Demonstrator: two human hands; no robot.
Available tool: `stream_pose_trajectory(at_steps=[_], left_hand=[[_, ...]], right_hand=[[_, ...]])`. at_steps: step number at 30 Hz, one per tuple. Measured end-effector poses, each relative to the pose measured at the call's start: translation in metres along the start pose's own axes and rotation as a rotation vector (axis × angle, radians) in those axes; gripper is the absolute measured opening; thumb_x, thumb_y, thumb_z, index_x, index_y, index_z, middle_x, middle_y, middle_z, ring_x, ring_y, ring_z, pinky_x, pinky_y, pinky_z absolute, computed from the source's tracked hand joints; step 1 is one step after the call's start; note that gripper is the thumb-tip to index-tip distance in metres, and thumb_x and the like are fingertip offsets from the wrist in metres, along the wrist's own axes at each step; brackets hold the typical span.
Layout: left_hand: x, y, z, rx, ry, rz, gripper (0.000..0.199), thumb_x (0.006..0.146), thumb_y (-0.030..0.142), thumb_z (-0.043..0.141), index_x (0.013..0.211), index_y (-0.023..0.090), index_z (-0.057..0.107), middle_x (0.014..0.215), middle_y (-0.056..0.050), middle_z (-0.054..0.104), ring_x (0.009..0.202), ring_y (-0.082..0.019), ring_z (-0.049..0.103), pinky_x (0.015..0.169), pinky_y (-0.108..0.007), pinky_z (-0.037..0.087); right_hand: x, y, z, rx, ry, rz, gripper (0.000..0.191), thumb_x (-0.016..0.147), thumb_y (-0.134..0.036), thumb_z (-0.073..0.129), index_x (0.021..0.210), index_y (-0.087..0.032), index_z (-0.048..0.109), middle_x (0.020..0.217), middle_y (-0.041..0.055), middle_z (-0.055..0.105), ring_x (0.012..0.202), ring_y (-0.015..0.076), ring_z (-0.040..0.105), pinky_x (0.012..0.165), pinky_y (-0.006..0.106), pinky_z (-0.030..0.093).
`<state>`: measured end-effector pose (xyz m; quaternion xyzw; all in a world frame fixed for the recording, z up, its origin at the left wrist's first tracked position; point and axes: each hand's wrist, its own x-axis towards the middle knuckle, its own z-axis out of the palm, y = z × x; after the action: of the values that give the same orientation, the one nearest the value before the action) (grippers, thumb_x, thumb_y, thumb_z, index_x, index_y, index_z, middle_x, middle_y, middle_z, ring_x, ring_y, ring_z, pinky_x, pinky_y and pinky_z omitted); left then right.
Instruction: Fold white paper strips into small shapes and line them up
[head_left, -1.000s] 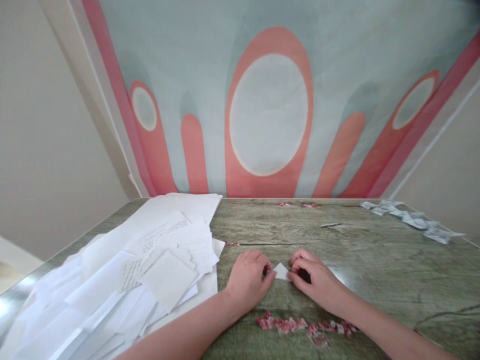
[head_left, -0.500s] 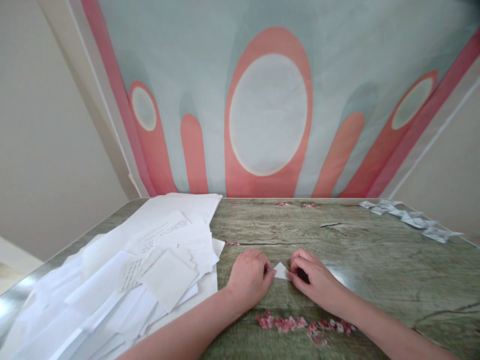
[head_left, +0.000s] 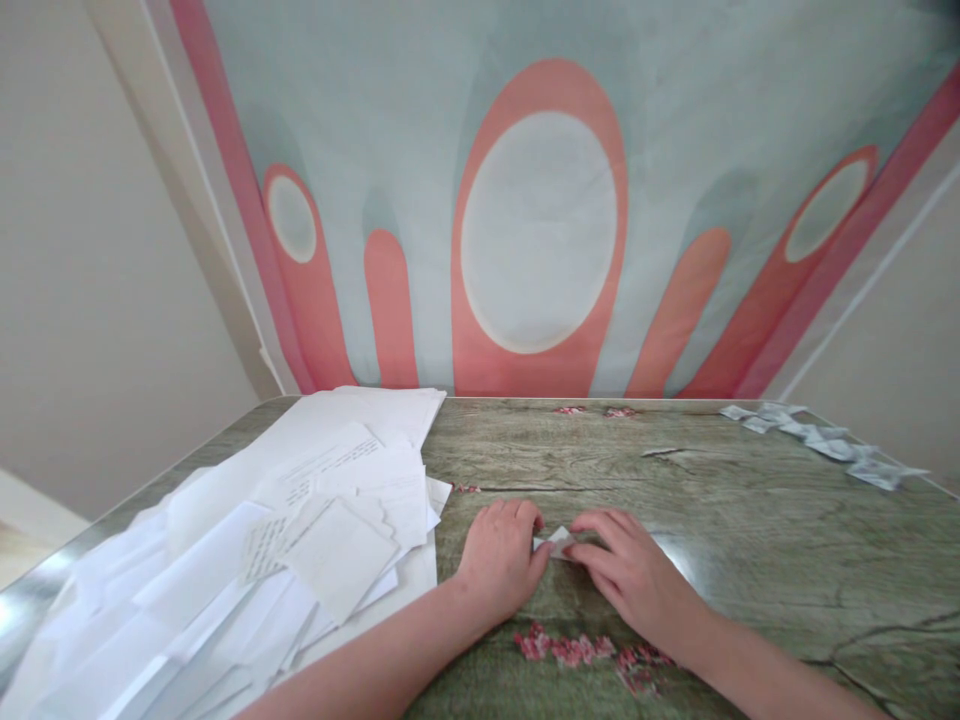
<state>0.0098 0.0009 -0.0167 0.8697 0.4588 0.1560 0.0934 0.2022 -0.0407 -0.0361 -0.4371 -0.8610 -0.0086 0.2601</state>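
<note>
we find the folded paper (head_left: 559,543), long axis left to right, on the surface (head_left: 540,445) between the left hand (head_left: 498,560), grip pinched on its left end, and the equally near right hand (head_left: 643,578), grip narrowly parted, touching its right side; clamping, we cannot tell.

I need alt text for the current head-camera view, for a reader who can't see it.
A person's left hand and right hand hold a small white paper between them at a wood-patterned table. Loose white sheets, some printed, are heaped to the left; small whitish pieces line the far right edge. Behind is a coral and grey-blue backdrop.
</note>
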Motion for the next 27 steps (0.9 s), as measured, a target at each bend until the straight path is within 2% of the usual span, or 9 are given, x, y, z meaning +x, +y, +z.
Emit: stream_pose_trajectory(at_steps=[4,10,17,23,27], left_hand=[[0.000,0.000,-0.001,-0.001,-0.011,-0.002,0.013,0.081,0.029,0.054,0.090,0.020,0.052,0.087,-0.002,0.058,0.086,-0.021,0.053,0.073,-0.031,0.039],[-0.001,0.001,-0.002,0.005,-0.030,-0.007,0.015,0.082,0.029,0.053,0.094,0.020,0.052,0.091,-0.003,0.059,0.088,-0.020,0.053,0.074,-0.030,0.039],[-0.001,0.000,-0.003,0.000,-0.033,-0.006,0.017,0.082,0.030,0.054,0.095,0.020,0.052,0.092,-0.003,0.059,0.089,-0.021,0.052,0.074,-0.031,0.040],[-0.001,0.000,-0.003,-0.001,-0.011,-0.011,0.016,0.081,0.030,0.055,0.094,0.020,0.053,0.090,-0.002,0.057,0.089,-0.021,0.051,0.075,-0.031,0.040],[-0.004,0.004,-0.009,0.073,-0.017,0.084,0.016,0.084,0.026,0.053,0.100,0.022,0.055,0.098,-0.003,0.054,0.093,-0.021,0.048,0.080,-0.033,0.038]], right_hand=[[0.001,-0.003,0.000,-0.070,0.016,-0.079,0.020,0.088,-0.013,0.048,0.099,-0.022,0.063,0.099,0.0071,0.058,0.094,0.0218,0.051,0.080,0.039,0.042],[0.002,-0.006,0.000,-0.087,-0.030,-0.050,0.019,0.089,-0.015,0.048,0.093,-0.021,0.066,0.095,0.0057,0.059,0.092,0.0207,0.051,0.078,0.037,0.041],[-0.002,-0.008,-0.012,-0.163,-0.156,0.000,0.017,0.083,-0.007,0.053,0.083,-0.019,0.066,0.083,0.0034,0.059,0.082,0.0191,0.050,0.070,0.033,0.037],[-0.003,-0.006,-0.016,-0.243,-0.194,-0.012,0.016,0.076,-0.003,0.057,0.072,-0.016,0.065,0.075,0.0037,0.056,0.075,0.0193,0.049,0.064,0.033,0.036],[-0.003,-0.006,-0.015,-0.264,-0.183,-0.039,0.013,0.075,-0.004,0.060,0.072,-0.016,0.065,0.074,0.0037,0.056,0.074,0.0192,0.048,0.063,0.032,0.036]])
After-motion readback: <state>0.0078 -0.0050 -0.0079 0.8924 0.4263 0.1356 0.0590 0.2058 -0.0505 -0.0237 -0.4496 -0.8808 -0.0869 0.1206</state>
